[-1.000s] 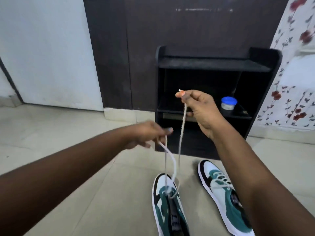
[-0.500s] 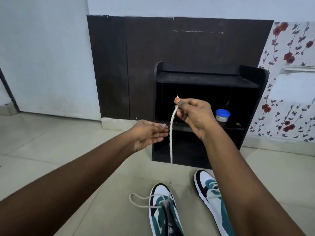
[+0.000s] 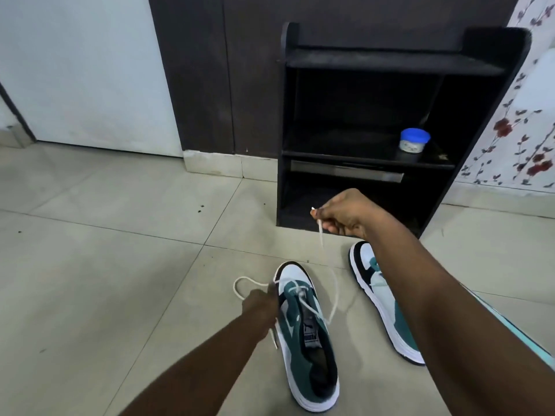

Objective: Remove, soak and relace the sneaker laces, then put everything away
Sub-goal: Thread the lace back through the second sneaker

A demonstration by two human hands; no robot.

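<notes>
Two green, white and black sneakers lie on the tiled floor. The left sneaker has a white lace threaded only through its front eyelets. My right hand pinches one lace end up in front of the cabinet; the lace hangs slack from it to the shoe. My left hand is down at the left side of this sneaker's toe and grips the other part of the lace, which loops out to the left. The right sneaker lies partly hidden under my right forearm.
A black open shelf cabinet stands against the dark wall panel behind the shoes. A small jar with a blue lid sits on its middle shelf. A flowered curtain hangs at the right. Tiled floor stretches to the left.
The view has tilted down. My left hand dropped from chest height to the left sneaker's toe and took hold of the lace. My right hand lowered with the lace end.
</notes>
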